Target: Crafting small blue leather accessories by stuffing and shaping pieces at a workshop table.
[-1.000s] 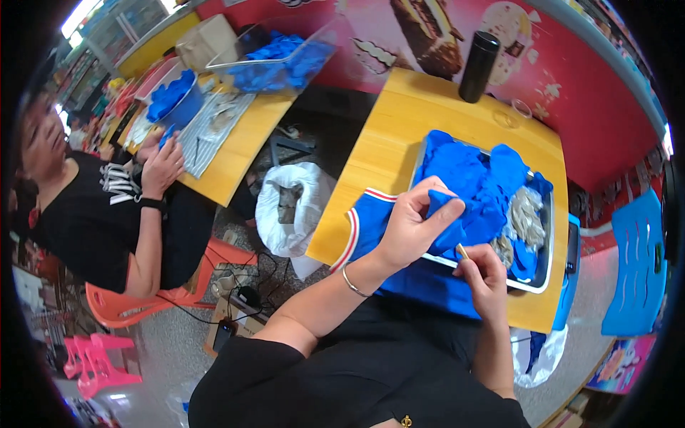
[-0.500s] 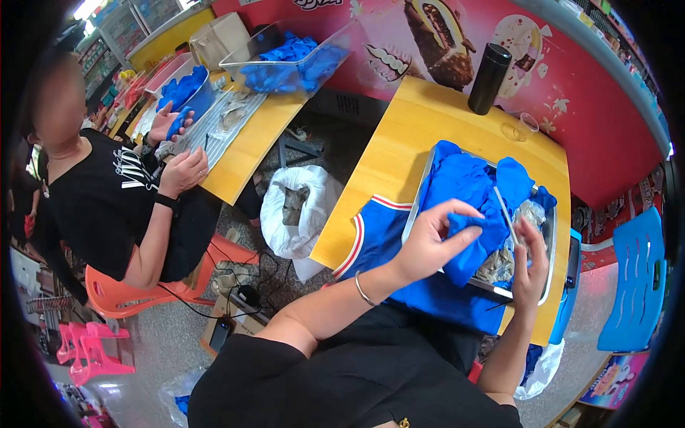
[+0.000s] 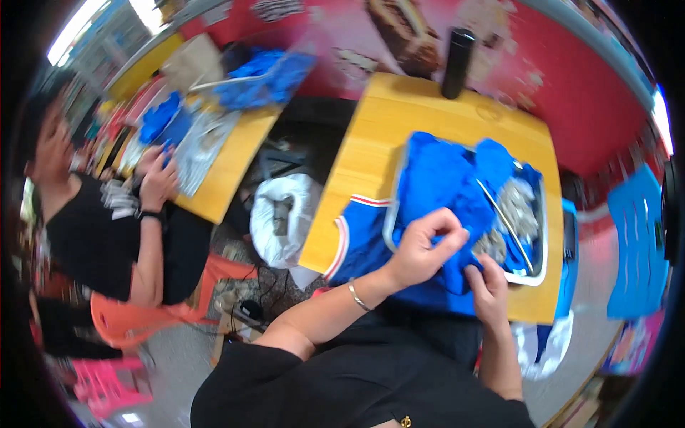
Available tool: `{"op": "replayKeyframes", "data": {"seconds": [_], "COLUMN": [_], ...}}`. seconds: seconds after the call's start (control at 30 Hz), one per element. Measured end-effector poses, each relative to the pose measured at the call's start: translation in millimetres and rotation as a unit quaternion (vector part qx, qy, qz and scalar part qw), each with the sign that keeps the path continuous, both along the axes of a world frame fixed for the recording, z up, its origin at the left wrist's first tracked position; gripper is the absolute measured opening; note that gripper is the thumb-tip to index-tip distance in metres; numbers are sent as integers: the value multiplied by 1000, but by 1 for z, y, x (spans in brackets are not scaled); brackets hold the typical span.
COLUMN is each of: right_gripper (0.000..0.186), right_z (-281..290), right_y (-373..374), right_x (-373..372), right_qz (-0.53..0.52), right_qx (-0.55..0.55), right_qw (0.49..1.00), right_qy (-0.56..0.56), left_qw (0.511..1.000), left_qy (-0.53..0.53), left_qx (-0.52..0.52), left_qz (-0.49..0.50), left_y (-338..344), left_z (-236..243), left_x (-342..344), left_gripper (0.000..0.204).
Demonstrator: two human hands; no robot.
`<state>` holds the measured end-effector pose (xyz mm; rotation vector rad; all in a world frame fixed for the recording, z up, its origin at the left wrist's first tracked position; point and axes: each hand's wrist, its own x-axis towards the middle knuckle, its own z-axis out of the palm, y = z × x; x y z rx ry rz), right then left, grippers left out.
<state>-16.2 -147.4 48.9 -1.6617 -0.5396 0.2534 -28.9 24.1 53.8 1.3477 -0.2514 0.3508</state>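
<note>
My left hand [image 3: 427, 248] is over the near left part of a white-rimmed tray [image 3: 540, 264], its thumb and forefinger pinched on blue cloth [image 3: 460, 267]. Close by on the right, my right hand [image 3: 489, 289] has its fingertips closed on the lower edge of that cloth. More blue fabric [image 3: 435, 171] fills the tray's left side. To the right lie greyish clumps [image 3: 519, 210], seemingly in clear plastic, with a thin pale stick [image 3: 505, 222] resting slantwise across them. Blurring hides the exact fold between my fingers.
A blue garment with striped trim [image 3: 354, 235] hangs over the front edge of the yellow table [image 3: 357, 167]. A black bottle [image 3: 457, 64] stands at the back. Left are a white bag [image 3: 275, 246] and a co-worker [image 3: 107, 235] handling blue cloth. A blue chair [image 3: 637, 246] is at right.
My right hand has come down and left from beside the stick to the cloth's edge. The stick now lies slanting across the tray. The whole view has shifted.
</note>
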Motion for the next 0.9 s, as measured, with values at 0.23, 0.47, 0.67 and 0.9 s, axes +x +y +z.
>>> {"op": "replayKeyframes", "data": {"seconds": [0.23, 0.47, 0.67, 0.9], "right_gripper": [24, 28, 37, 38], "right_z": [-8, -15, -27, -38], "right_y": [-8, -41, -51, -56], "right_x": [-2, -20, -23, -12], "right_qz": [29, -25, -13, -23], "right_qx": [-3, -52, -48, -40], "right_qw": [995, 989, 987, 984], "right_qy": [-100, -137, -156, -172], "left_qw": [993, 986, 977, 987], "left_qy": [39, 101, -5, -2], "left_qx": [110, 115, 175, 156], "left_qz": [29, -60, -118, -42], "left_y": [-5, -19, -13, -11], "left_z": [1, -1, -18, -37], "left_x": [11, 11, 14, 19], "left_gripper": [10, 11, 24, 29]}}
